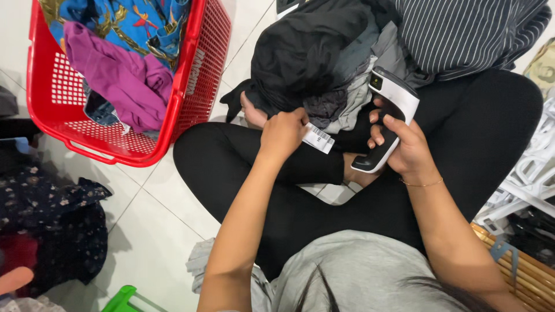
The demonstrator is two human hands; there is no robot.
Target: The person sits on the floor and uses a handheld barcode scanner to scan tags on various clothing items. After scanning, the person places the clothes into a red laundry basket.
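**Head view: tag pinched, scanner gripped over a lap of clothes**

Head camera, looking down at crossed legs in black trousers on a white tiled floor [156,231]. Left hand [283,134] curled closed, fingertips pinching a small white barcode tag [318,138] that hangs from a dark garment pile [312,58] heaped on the lap. Right hand [404,147] wrapped tight around the black handle of a white handheld barcode scanner [388,110], head of the scanner tilted up and away, just beside the tag but not touching it. Thin gold bracelet [422,184] on the right wrist. Striped dark shirt [462,34] lying at the top right of the pile. Red plastic laundry basket [191,86] at upper left on the floor, holding a purple garment [118,78] and a bright blue patterned cloth [127,20]. Dark floral fabric [58,219] at far left. White plastic hangers [532,167] at the right edge.
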